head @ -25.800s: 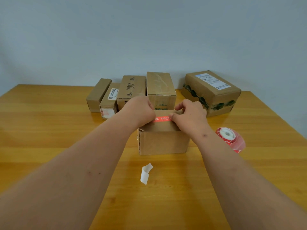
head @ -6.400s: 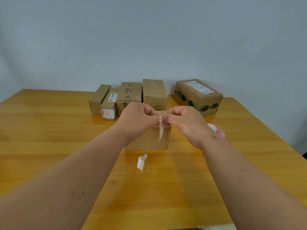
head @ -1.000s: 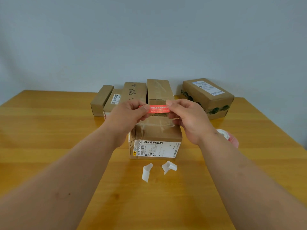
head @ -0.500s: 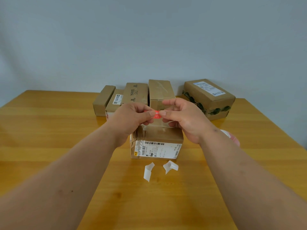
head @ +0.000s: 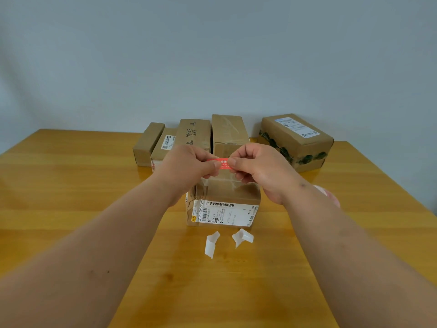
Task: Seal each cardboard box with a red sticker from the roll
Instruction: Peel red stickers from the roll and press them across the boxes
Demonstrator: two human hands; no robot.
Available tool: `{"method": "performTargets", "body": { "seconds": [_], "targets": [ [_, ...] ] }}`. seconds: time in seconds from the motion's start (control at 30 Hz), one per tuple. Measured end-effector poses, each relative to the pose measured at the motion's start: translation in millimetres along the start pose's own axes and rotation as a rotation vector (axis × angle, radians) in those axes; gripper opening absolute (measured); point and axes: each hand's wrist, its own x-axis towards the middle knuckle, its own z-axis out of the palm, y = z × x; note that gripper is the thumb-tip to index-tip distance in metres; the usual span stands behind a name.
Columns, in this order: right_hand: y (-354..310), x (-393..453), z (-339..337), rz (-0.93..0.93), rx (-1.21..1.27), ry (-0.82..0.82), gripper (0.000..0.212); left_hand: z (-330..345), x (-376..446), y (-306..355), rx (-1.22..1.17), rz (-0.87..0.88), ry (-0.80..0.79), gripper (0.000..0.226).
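Note:
A small cardboard box with a white barcode label on its near face stands at the middle of the wooden table. Above its top, my left hand and my right hand each pinch one end of a red sticker, held flat between them. The sticker roll is mostly hidden behind my right wrist; only a pale pink edge shows.
Several cardboard boxes line the back of the table: a row of small ones and a larger one with green printed tape at the right. Two curled white backing strips lie in front of the near box.
The hands have drawn closer together along the sticker, so less of the red strip shows than a second ago. The sticker has dropped slightly toward the box top.

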Motion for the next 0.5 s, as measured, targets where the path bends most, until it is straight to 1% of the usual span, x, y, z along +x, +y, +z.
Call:
{"method": "performTargets", "body": {
  "seconds": [0.03, 0.07, 0.13, 0.17, 0.2, 0.3, 0.4, 0.5],
  "targets": [
    [-1, 0, 1, 0.007, -0.060, 0.030, 0.005, 2, 0, 0, 0.036, -0.002, 0.010, 0.009],
    [-2, 0, 3, 0.014, -0.122, 0.050, 0.005, 3, 0, 0, 0.059, -0.005, 0.015, 0.018],
    [-2, -1, 5, 0.032, -0.223, 0.057, 0.005, 5, 2, -1, 0.061, -0.032, 0.001, 0.043],
    [-2, -2, 6, 0.038, -0.265, 0.052, 0.005, 4, 4, -2, 0.062, -0.043, -0.009, 0.047],
    [-3, -2, 7, 0.038, -0.313, 0.049, 0.006, 4, 5, -2, 0.076, -0.048, -0.018, 0.041],
    [-4, -1, 9, 0.017, -0.496, 0.043, 0.011, 6, 5, -1, 0.197, -0.036, -0.016, 0.005],
    [-3, 2, 10, 0.006, -0.625, 0.017, 0.014, 10, 9, 3, 0.417, 0.005, -0.035, 0.012],
    [-3, 5, 9, 0.012, -0.672, -0.002, 0.016, 11, 12, 8, 0.579, 0.022, -0.056, 0.015]
  ]
}}
